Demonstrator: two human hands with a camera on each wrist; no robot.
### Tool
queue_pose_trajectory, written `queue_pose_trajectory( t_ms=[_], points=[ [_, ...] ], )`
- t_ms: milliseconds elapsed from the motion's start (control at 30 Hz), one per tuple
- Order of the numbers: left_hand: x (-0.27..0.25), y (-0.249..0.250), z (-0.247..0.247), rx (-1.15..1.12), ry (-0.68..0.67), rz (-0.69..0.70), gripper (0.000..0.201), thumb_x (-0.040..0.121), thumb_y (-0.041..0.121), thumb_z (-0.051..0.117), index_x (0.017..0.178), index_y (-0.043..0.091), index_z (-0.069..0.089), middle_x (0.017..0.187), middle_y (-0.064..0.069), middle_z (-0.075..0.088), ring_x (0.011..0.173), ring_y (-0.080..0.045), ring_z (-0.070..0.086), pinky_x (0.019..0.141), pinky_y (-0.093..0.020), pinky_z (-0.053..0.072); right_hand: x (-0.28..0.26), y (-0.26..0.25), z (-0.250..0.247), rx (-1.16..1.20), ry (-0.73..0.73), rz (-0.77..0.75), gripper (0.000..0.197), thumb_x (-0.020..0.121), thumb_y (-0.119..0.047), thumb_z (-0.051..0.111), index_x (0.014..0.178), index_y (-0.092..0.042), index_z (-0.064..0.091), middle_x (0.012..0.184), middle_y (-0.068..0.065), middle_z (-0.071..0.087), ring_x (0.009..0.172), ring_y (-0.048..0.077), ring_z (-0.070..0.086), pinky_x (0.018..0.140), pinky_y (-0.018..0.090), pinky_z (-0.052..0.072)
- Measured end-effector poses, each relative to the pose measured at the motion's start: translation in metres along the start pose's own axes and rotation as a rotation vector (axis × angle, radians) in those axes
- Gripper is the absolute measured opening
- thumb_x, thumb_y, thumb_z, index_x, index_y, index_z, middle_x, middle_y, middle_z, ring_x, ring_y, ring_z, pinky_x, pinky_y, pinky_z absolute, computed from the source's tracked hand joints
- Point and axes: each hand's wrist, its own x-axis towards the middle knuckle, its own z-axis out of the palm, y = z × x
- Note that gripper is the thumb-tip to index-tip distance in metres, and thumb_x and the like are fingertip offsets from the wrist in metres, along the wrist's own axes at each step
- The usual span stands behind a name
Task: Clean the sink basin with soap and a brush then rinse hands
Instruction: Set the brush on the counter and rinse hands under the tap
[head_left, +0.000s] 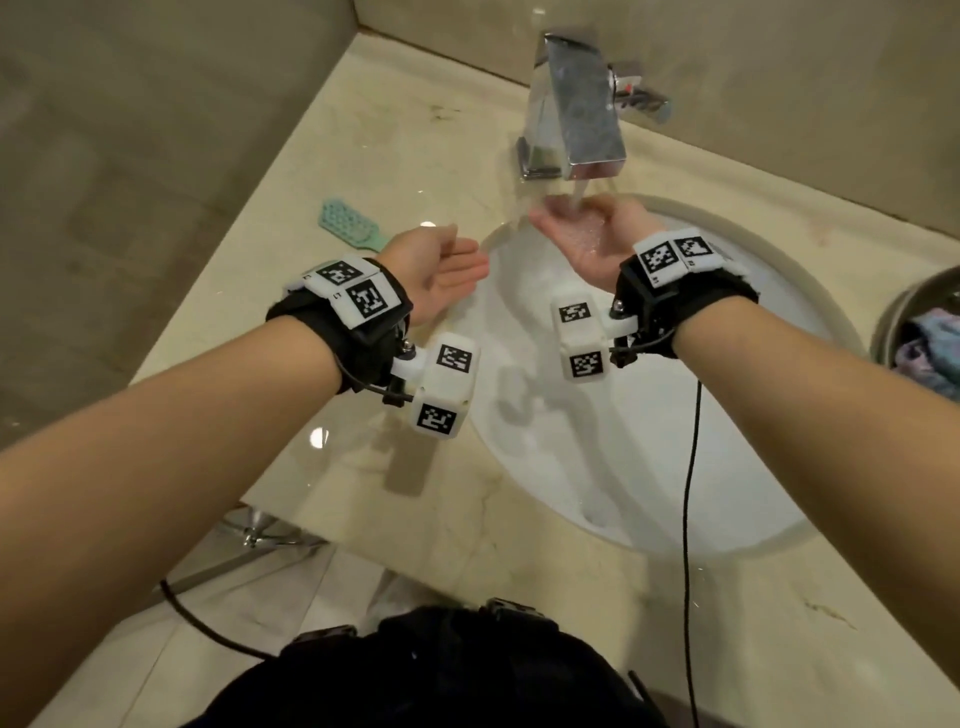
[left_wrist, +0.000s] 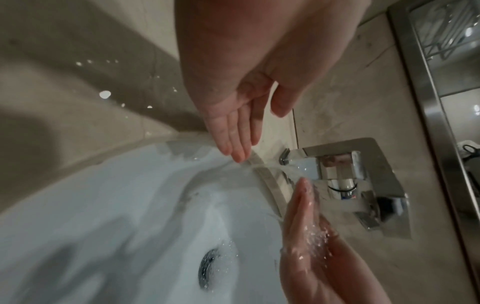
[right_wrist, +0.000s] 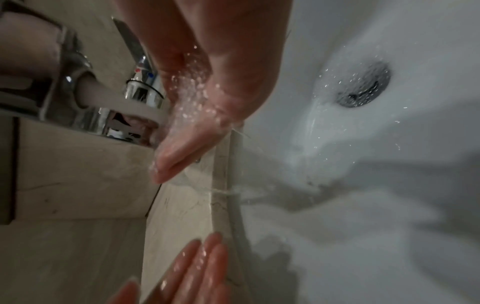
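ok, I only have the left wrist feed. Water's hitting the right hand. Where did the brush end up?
Observer: The teal brush lies on the counter, left of the basin, beyond the left hand. Nobody holds it.
Operator: Anything right of the basin?
Observer: A metal bowl at the head view's right edge, with cloth in it.
Operator: Water reaching the drain?
Observer: In the right wrist view a thin stream runs off the right hand down the basin wall toward the drain.
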Motion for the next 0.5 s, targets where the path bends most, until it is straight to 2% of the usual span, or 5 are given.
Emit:
queue_pose_trajectory(
  t_ms=[133,233,367,433,500],
  points=[
    [0.005,-0.007,0.019,0.062,-0.043,-0.012,0.036,0.103,0.023,0.03,0.122,0.001,0.05,0.133,-0.016,0.052,0.123,-0.024,0.051,0.103,-0.03,0.039,-0.03,0.0,-0.032,-0.297,0.085,0.178,0.036,0.1,-0.012,0.033,0.095,0.015,0.056,0.086,0.03,0.066,0.071,0.038,0.07,0.062,0.036,0.059],
    [0.013,-0.017,0.035,0.132,-0.07,-0.029,0.039,0.103,0.02,0.028,0.128,-0.001,0.048,0.132,-0.014,0.053,0.122,-0.023,0.052,0.101,-0.03,0.04,-0.059,0.012,-0.062,-0.593,0.144,0.318,0.038,0.098,-0.012,0.033,0.09,0.016,0.057,0.074,0.027,0.068,0.064,0.033,0.07,0.06,0.03,0.059],
    [0.018,-0.036,0.054,0.246,-0.131,-0.075,0.034,0.103,0.023,0.026,0.094,0.007,0.054,0.11,-0.009,0.057,0.104,-0.019,0.057,0.093,-0.027,0.042,-0.095,0.034,-0.104,-0.961,0.171,0.519,0.035,0.098,-0.01,0.037,0.1,0.019,0.055,0.07,0.021,0.07,0.063,0.029,0.07,0.062,0.026,0.059],
    [0.02,-0.043,0.06,0.264,-0.134,-0.087,0.034,0.103,0.023,0.026,0.085,0.008,0.051,0.096,-0.008,0.057,0.087,-0.017,0.057,0.084,-0.026,0.043,-0.108,0.043,-0.12,-1.148,0.163,0.634,0.037,0.099,-0.012,0.037,0.092,0.015,0.061,0.066,0.017,0.07,0.059,0.023,0.07,0.057,0.022,0.058],
    [0.021,-0.047,0.062,0.291,-0.13,-0.085,0.034,0.102,0.022,0.027,0.086,0.007,0.052,0.101,-0.009,0.058,0.094,-0.019,0.059,0.088,-0.027,0.043,-0.114,0.048,-0.132,-1.289,0.186,0.673,0.04,0.099,-0.014,0.037,0.081,0.009,0.064,0.061,0.014,0.069,0.054,0.019,0.068,0.054,0.02,0.056]
  ],
)
